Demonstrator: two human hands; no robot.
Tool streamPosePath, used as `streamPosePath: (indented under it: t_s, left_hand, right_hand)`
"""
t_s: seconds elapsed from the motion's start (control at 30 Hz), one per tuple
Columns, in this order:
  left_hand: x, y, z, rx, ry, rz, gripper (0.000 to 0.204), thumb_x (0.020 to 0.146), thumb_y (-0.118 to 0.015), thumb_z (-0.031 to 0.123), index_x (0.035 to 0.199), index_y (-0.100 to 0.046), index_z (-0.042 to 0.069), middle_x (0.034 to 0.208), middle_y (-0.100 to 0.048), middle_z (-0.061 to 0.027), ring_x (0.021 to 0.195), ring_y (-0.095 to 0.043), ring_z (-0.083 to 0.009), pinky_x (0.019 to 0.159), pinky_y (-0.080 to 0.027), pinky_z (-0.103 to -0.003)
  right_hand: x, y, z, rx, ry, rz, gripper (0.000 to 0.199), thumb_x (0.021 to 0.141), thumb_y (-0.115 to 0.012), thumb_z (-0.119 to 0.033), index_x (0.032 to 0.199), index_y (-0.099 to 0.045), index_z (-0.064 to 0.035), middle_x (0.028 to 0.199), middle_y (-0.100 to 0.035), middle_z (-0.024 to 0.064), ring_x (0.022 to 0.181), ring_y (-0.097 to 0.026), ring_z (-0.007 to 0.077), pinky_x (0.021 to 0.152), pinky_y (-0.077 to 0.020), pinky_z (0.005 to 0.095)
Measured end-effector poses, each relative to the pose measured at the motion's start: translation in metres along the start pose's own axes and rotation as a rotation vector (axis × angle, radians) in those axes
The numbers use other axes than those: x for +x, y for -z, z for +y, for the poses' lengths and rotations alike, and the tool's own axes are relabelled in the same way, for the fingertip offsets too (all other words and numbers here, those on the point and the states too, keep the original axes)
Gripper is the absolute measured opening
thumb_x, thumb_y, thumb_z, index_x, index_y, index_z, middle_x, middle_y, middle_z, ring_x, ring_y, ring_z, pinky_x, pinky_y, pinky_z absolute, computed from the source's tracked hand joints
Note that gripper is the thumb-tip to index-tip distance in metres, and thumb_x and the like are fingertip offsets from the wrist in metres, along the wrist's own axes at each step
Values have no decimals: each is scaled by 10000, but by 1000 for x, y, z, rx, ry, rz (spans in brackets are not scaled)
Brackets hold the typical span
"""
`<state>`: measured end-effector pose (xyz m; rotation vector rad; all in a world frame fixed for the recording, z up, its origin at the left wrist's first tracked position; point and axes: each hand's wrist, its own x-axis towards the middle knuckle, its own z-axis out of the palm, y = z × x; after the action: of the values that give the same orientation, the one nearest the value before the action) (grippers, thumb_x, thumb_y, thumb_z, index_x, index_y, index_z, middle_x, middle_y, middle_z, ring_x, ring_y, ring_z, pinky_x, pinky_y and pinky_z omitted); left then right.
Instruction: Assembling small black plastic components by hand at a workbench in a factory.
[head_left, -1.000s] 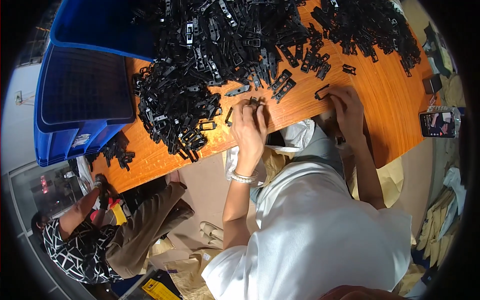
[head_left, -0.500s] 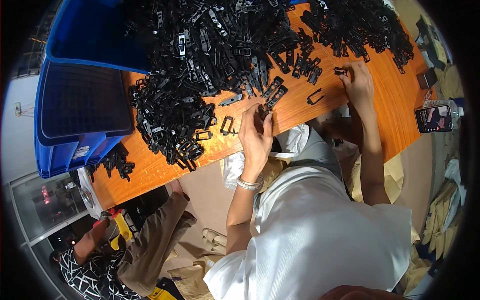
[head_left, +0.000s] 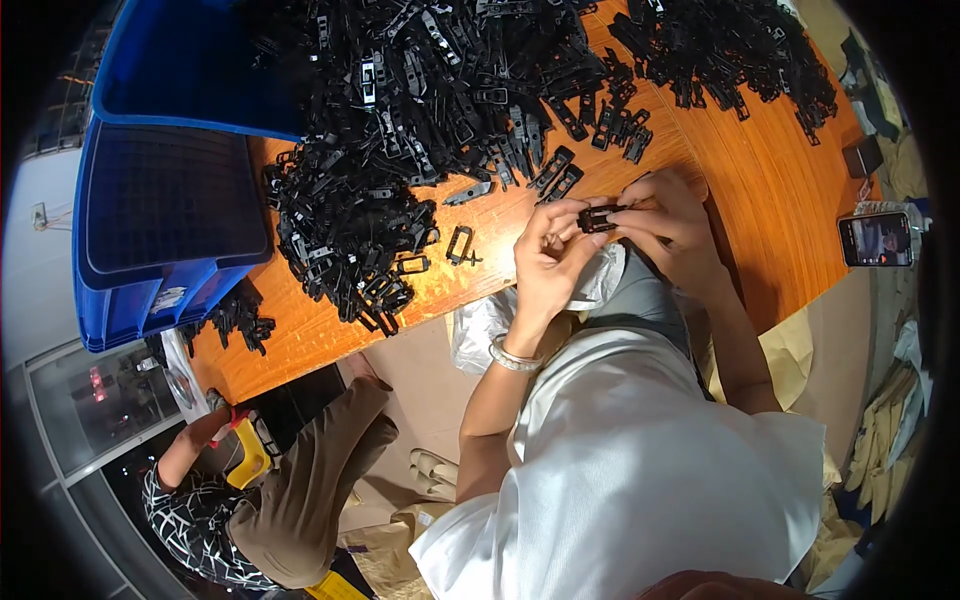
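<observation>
Near the front edge of the table, both hands meet at one small black plastic frame-shaped part (head_left: 598, 219). The fingers of my left hand (head_left: 546, 262) pinch its left end, and my right hand (head_left: 676, 228) grips its right end between thumb and fingers. Just beyond my left hand lie two long black plastic clips (head_left: 559, 175) side by side. To the left, a loose black rectangular frame (head_left: 460, 243) lies on the wooden table (head_left: 490, 268). A big heap of black plastic parts (head_left: 450, 90) spreads over the far side.
Blue plastic crates (head_left: 170, 200) stand at the left. A smaller heap of black parts (head_left: 345, 235) lies before them, another (head_left: 735, 55) at the far right. A phone (head_left: 875, 240) and a small dark box (head_left: 862, 157) are at the right edge. Another person (head_left: 300, 490) sits at lower left.
My left hand has moved right and my right hand has come left and nearer. They were apart and now hold one black part together. The other person's arm has shifted.
</observation>
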<state>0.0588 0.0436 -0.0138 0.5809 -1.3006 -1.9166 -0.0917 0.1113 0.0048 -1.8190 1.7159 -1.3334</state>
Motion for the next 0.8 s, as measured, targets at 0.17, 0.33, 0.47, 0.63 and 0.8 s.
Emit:
streamPosePath:
  t_s: [0.17, 0.33, 0.47, 0.63, 0.8]
  left_hand:
    - [-3, 4, -1, -44, 56, 9, 303, 738, -548, -126, 1006, -451, -23, 1050, -549, -162, 939, -553, -185, 801, -468, -273]
    - [-2, 2, -4, -24, 68, 8, 312, 732, -559, -123, 1011, -462, -23, 1008, -569, -141, 914, -561, -169, 797, -464, -261]
    - [0, 5, -7, -214, 210, 63, 229, 758, -580, -33, 971, -497, -24, 933, -591, -116, 873, -565, -155, 756, -465, -256]
    - [23, 15, -19, 1251, -435, 195, 86, 718, -591, 15, 778, -567, -41, 711, -488, -147, 678, -503, -291, 555, -427, -327]
    - [23, 18, -21, 1525, -434, 89, 88, 689, -609, -10, 756, -562, -43, 722, -484, -139, 628, -502, -253, 522, -428, -319]
  right_hand:
    - [0, -2, 1, 10, 65, 33, 215, 637, -642, 23, 836, -638, -57, 863, -535, 78, 791, -513, 214, 655, -419, 292]
    - [-6, -7, 0, 19, 66, 54, 219, 636, -633, 33, 841, -634, -44, 899, -529, 84, 805, -508, 212, 664, -414, 284]
    - [-16, -7, 3, 125, -35, 67, 213, 645, -625, 34, 851, -627, -23, 910, -526, 75, 826, -504, 189, 663, -406, 264]
    - [-27, -10, 15, 389, -160, 368, 148, 696, -597, 29, 844, -604, 33, 896, -522, 38, 795, -493, 126, 634, -383, 232]
    - [-19, -13, 9, 549, -607, 513, 111, 766, -587, -39, 768, -585, 73, 841, -533, 26, 604, -428, 51, 557, -351, 198]
